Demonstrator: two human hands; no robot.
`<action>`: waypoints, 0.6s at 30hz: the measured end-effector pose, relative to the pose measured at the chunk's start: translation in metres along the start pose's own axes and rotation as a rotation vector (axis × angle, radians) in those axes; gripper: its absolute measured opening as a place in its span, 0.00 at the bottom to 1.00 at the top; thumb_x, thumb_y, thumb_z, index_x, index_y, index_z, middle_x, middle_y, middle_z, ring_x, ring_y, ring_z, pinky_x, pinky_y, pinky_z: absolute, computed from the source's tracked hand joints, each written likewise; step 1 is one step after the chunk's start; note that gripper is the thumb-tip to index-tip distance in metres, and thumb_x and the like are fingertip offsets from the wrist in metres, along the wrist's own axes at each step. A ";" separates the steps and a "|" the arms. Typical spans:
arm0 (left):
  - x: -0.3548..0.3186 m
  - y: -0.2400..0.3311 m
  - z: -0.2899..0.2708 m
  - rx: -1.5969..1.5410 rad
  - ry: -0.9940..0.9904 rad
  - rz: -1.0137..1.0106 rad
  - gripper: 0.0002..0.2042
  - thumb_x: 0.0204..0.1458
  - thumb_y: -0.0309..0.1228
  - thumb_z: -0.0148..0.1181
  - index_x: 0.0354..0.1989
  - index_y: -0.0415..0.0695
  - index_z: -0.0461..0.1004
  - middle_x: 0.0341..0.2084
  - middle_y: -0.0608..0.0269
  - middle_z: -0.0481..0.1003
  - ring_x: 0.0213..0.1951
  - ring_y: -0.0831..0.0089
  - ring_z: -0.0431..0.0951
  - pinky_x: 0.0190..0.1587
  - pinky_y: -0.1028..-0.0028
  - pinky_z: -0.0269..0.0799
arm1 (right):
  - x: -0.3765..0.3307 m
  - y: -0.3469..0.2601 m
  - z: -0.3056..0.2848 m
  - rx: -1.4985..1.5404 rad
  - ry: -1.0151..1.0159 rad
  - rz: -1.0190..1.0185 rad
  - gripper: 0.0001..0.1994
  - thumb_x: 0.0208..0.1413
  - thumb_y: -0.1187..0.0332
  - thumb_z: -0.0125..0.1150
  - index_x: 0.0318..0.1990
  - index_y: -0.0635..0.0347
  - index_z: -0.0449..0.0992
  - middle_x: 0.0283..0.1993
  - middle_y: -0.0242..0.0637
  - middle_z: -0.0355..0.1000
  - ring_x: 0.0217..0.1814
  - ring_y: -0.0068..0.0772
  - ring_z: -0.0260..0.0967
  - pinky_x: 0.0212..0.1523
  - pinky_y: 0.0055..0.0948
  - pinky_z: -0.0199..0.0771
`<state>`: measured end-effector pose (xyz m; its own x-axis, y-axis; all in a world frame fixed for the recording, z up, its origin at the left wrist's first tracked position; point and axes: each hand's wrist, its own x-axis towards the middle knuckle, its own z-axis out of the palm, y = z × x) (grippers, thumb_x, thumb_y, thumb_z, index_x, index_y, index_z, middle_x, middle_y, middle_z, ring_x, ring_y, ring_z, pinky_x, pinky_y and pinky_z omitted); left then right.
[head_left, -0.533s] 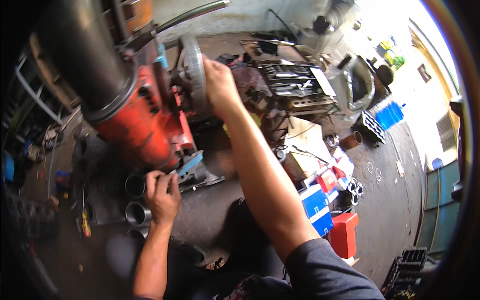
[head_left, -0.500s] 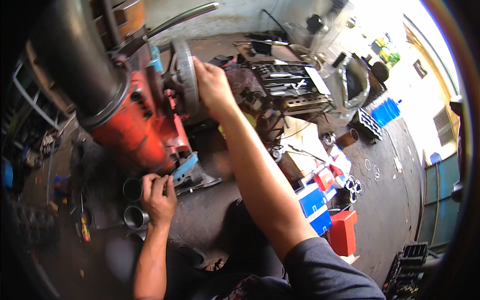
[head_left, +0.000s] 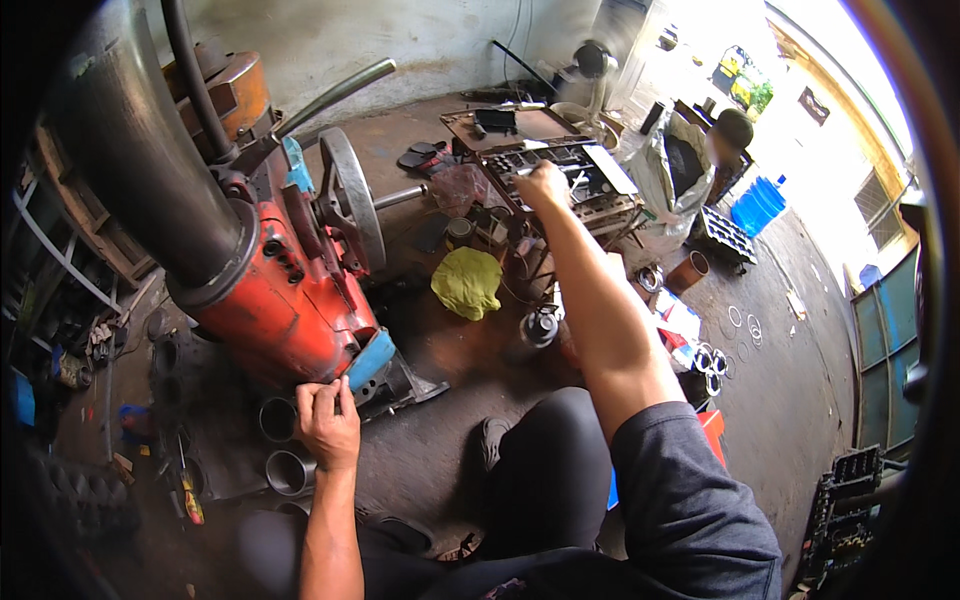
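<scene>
My left hand (head_left: 328, 428) is closed, with thumb and fingers pinched together at the foot of a red machine (head_left: 290, 305) with a thick dark metal column (head_left: 145, 150). Its fingertips are beside a light-blue flat piece (head_left: 370, 361); what they hold, if anything, is too small to tell. My right hand (head_left: 545, 187) reaches out over a dark tool case (head_left: 510, 162) with silver tools in it. Its fingers are curled down among the tools, and whatever they grip is hidden. A grey handwheel (head_left: 352, 200) with a metal handle (head_left: 400, 197) sits on the machine's right side.
A yellow-green cloth (head_left: 467, 282) lies on the floor between machine and tools. Metal cylinder sleeves (head_left: 290, 472) and a screwdriver (head_left: 190, 490) are at the left. On the right stand engine parts, a blue water jug (head_left: 760, 207) and a crouching person (head_left: 728, 140).
My right hand has left the handwheel and moved right to the tool case. My left hand stays by the machine's foot. The view has shifted, and the yellow-green cloth now shows fully.
</scene>
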<state>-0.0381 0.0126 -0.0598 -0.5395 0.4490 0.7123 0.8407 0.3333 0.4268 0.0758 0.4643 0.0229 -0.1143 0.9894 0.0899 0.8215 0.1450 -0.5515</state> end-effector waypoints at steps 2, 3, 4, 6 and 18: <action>0.000 0.000 0.002 -0.018 0.017 -0.003 0.07 0.48 0.23 0.71 0.28 0.43 0.77 0.26 0.60 0.71 0.27 0.62 0.77 0.27 0.65 0.73 | 0.012 0.017 0.008 -0.140 -0.032 0.010 0.33 0.49 0.51 0.71 0.59 0.60 0.70 0.58 0.52 0.74 0.62 0.50 0.71 0.62 0.44 0.72; 0.001 -0.001 0.003 -0.018 0.028 0.013 0.07 0.48 0.23 0.71 0.28 0.43 0.77 0.26 0.60 0.71 0.27 0.62 0.76 0.26 0.65 0.73 | 0.018 0.023 0.011 -0.199 -0.086 0.014 0.37 0.46 0.50 0.71 0.62 0.58 0.67 0.60 0.51 0.73 0.64 0.51 0.70 0.63 0.45 0.71; 0.001 -0.002 0.003 -0.010 0.032 0.022 0.07 0.48 0.23 0.71 0.28 0.42 0.77 0.25 0.60 0.70 0.26 0.62 0.76 0.26 0.65 0.72 | 0.020 0.027 0.015 -0.214 -0.080 0.039 0.38 0.45 0.51 0.72 0.62 0.59 0.68 0.60 0.51 0.73 0.63 0.50 0.71 0.62 0.45 0.72; 0.001 -0.002 0.004 -0.006 0.030 0.033 0.07 0.47 0.23 0.71 0.28 0.42 0.77 0.25 0.60 0.70 0.26 0.62 0.76 0.26 0.65 0.72 | 0.020 0.032 0.021 -0.263 -0.090 -0.012 0.36 0.42 0.51 0.72 0.59 0.61 0.71 0.57 0.50 0.75 0.60 0.49 0.74 0.61 0.44 0.74; 0.005 -0.002 0.000 -0.022 0.013 0.019 0.08 0.44 0.23 0.73 0.27 0.43 0.76 0.24 0.60 0.71 0.24 0.60 0.76 0.26 0.64 0.72 | 0.020 0.034 0.012 -0.249 -0.068 -0.025 0.35 0.40 0.49 0.79 0.51 0.65 0.75 0.51 0.51 0.78 0.55 0.47 0.77 0.57 0.41 0.76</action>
<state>-0.0423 0.0138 -0.0569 -0.5225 0.4447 0.7275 0.8519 0.3065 0.4246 0.0942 0.4890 -0.0040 -0.1671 0.9851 0.0405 0.9291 0.1710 -0.3278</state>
